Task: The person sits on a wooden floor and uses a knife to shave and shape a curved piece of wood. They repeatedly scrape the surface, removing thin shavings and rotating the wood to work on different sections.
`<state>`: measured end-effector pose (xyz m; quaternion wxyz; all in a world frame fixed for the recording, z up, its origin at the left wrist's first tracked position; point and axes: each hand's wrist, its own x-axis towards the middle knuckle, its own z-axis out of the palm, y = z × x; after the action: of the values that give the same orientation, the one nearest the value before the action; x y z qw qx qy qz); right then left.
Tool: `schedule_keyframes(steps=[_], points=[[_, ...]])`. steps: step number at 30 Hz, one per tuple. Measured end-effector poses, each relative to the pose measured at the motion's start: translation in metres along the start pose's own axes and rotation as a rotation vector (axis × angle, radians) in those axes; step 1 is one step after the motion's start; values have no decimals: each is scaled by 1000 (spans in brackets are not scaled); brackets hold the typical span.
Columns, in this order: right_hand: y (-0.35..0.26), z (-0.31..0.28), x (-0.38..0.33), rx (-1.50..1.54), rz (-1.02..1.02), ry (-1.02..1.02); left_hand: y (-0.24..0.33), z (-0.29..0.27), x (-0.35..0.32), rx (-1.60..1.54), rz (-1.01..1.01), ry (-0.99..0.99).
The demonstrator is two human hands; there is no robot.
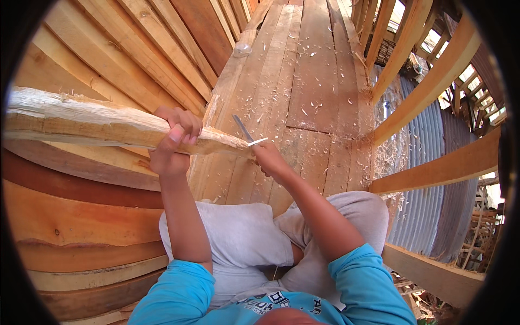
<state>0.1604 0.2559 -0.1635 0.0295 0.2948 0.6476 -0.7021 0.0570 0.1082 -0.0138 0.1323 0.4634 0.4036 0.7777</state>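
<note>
To shave well here, the heavy wooden pole, which runs in from the left edge in front of the leaning boards, should be held firm so that it cannot roll; the left hand does best well behind the cut; and at the pole's narrowed right end, thin, shallow strokes along the grain, directed off the tip and away from the left fingers, would suit the knife. As for grip, the left hand is wrapped around the pole just short of the taper, thumb on the near side and fingers over the top, closed as far as the wood's thickness allows. The right hand is a tight fist on the knife, its handle hidden, with the blade seemingly touching the tip beside a pale sliver.
</note>
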Motion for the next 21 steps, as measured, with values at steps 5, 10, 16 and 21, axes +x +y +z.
schedule_keyframes(steps=[5, 10, 16, 21], points=[[-2, 7, -4, 60, 92, 75, -1, 4, 0, 18, 20, 55], [21, 11, 6, 388, 212, -24, -5, 9, 0, 53, 27, 77], [14, 0, 5, 492, 369, -236, -3, 14, -1, 70, 11, 53], [24, 0, 11, 620, 366, -387, -4, 8, 2, 43, 38, 12]])
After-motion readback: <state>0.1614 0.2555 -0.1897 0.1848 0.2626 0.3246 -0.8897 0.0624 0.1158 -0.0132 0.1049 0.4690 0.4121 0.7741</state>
